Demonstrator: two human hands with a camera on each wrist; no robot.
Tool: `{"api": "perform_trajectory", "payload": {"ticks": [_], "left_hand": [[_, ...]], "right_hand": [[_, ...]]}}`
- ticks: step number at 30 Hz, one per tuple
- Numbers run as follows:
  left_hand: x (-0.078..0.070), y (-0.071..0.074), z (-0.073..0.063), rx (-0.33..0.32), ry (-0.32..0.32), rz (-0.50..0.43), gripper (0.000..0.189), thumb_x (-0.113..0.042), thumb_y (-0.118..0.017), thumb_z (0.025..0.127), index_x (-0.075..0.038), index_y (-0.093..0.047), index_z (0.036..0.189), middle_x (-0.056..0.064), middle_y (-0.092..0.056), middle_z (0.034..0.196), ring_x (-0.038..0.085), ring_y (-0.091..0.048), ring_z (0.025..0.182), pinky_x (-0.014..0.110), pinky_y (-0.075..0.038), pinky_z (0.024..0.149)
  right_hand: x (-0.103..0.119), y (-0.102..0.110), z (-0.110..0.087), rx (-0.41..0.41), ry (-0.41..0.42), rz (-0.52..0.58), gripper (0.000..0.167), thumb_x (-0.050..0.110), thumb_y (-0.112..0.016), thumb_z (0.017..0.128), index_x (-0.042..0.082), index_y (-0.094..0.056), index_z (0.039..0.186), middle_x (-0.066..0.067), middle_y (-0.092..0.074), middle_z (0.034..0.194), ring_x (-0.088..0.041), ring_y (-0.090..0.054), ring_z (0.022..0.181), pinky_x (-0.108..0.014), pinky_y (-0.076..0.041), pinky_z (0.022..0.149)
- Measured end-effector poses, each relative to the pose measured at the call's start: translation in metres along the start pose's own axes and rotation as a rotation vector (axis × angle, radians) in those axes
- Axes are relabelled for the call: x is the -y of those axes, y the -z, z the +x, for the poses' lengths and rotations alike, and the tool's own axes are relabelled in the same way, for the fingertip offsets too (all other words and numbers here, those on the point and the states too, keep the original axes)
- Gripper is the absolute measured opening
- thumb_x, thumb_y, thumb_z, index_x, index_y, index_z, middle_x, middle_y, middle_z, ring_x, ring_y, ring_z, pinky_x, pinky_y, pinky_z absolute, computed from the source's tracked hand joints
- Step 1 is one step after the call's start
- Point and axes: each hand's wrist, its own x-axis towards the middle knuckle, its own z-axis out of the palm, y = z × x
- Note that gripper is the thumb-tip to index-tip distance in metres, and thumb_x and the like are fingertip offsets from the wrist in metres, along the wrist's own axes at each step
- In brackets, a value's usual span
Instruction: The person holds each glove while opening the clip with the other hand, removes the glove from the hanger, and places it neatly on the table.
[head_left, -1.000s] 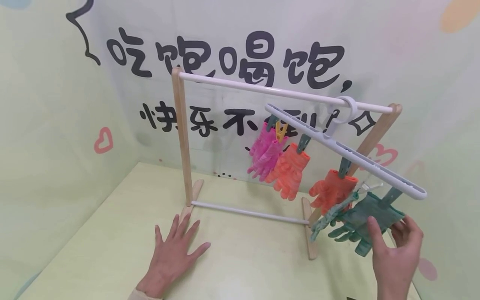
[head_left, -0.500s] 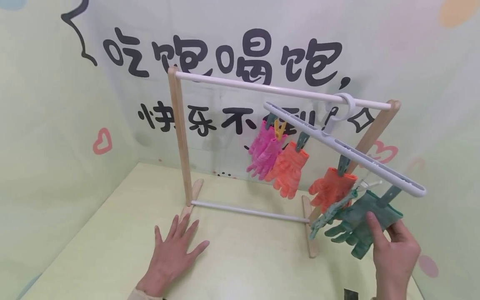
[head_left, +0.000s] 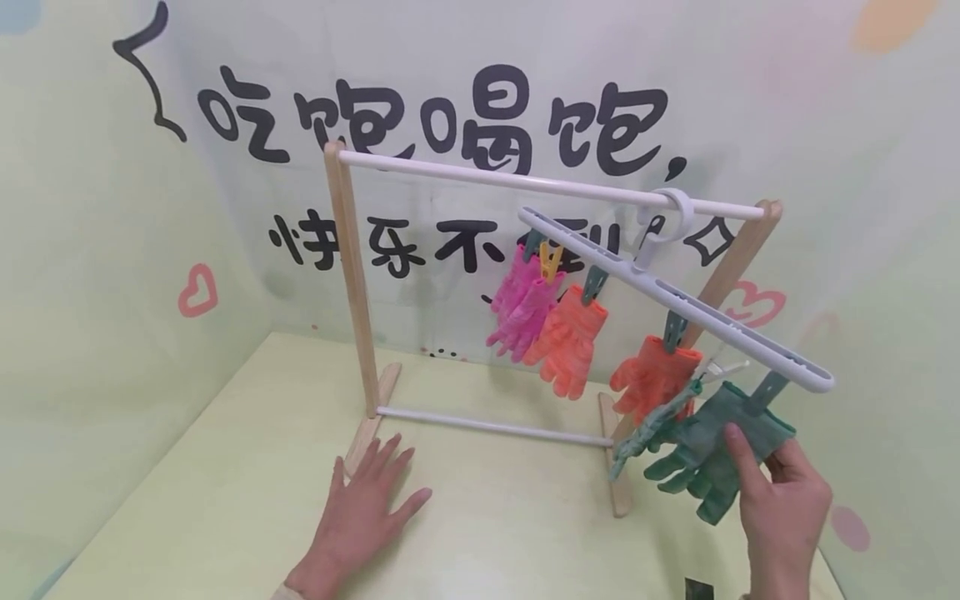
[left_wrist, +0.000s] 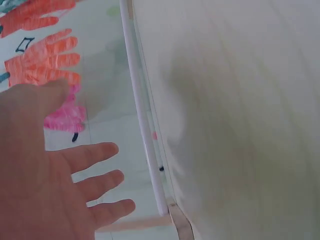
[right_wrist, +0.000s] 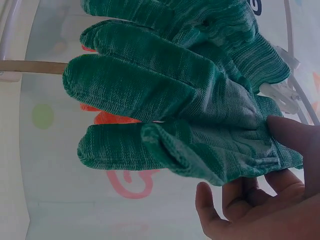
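My right hand point(head_left: 783, 508) pinches the cuff of a green knit glove point(head_left: 712, 446), thumb in front and fingers behind. A grey-green clothespin point(head_left: 768, 389) fixes that cuff to the right end of a pale grey hanger point(head_left: 697, 312). Close beside it hangs a second green glove point(head_left: 654, 429), by a white clip point(head_left: 726, 369). In the right wrist view the held glove point(right_wrist: 170, 95) spreads its fingers leftward, with my thumb on its cuff. My left hand point(head_left: 363, 517), fingers straight and spread, lies low over the table near the rack's left foot point(head_left: 372, 429).
The hanger hooks over the white top rail point(head_left: 525, 179) of a wooden-legged rack. Further along it hang red-orange point(head_left: 652, 379), orange point(head_left: 566, 342) and pink point(head_left: 525, 308) gloves. A low white bar point(head_left: 487, 423) joins the feet. Behind stands a printed wall point(head_left: 450, 50).
The held green glove's fingers have swung slightly downward as my right hand keeps its pinch. My left hand has shifted a little to the right. The whole head view has drifted slightly.
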Motion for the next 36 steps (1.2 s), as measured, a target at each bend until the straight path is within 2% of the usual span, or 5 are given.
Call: {"api": "perform_trajectory", "payload": {"ticks": [7,13,23,29,36], "left_hand": [[-0.038,0.000,0.008,-0.088,-0.162,-0.083,0.047,-0.040,-0.074,0.095,-0.017,-0.067,0.137,0.003,-0.061,0.150,0.028,-0.058,0.139,0.057,-0.050,0.108],[-0.089,0.017,0.026,-0.103,-0.254,-0.273,0.033,-0.031,-0.073,0.098,-0.021,-0.071,0.129,-0.005,-0.068,0.136,0.016,-0.066,0.127,0.040,-0.057,0.101],[-0.190,0.050,0.059,-0.113,-0.433,-0.538,0.026,-0.031,-0.066,0.103,-0.021,-0.073,0.125,-0.009,-0.070,0.105,0.006,-0.069,0.096,0.018,-0.056,0.082],[-0.242,0.062,0.076,-0.187,-0.542,-0.507,0.027,-0.033,-0.067,0.102,-0.018,-0.075,0.123,-0.005,-0.064,0.097,0.002,-0.057,0.082,0.005,-0.041,0.067],[-0.285,0.068,0.079,-0.210,-0.615,-0.457,0.028,-0.035,-0.065,0.103,-0.021,-0.073,0.126,-0.011,-0.059,0.089,-0.005,-0.047,0.075,0.001,-0.034,0.058]], "right_hand": [[0.001,0.002,-0.003,0.014,0.026,-0.079,0.022,0.011,-0.080,0.091,0.003,-0.077,0.111,0.036,-0.070,0.086,0.012,-0.068,0.090,-0.004,-0.049,0.082],[0.004,0.010,-0.002,0.016,-0.016,-0.077,0.023,0.009,-0.081,0.089,0.010,-0.078,0.112,0.034,-0.071,0.085,0.013,-0.067,0.084,-0.001,-0.049,0.076],[0.006,0.009,-0.007,0.038,-0.044,-0.015,0.022,0.007,-0.082,0.089,0.008,-0.078,0.110,0.029,-0.074,0.085,0.011,-0.069,0.084,-0.002,-0.050,0.076],[0.006,0.008,-0.009,0.056,-0.032,-0.103,0.024,0.013,-0.080,0.091,0.009,-0.077,0.115,0.036,-0.070,0.085,0.014,-0.067,0.084,-0.002,-0.049,0.077],[0.004,0.016,-0.012,0.070,-0.129,-0.125,0.030,0.019,-0.081,0.092,0.010,-0.075,0.120,0.039,-0.068,0.085,0.018,-0.066,0.082,-0.002,-0.050,0.073]]}}
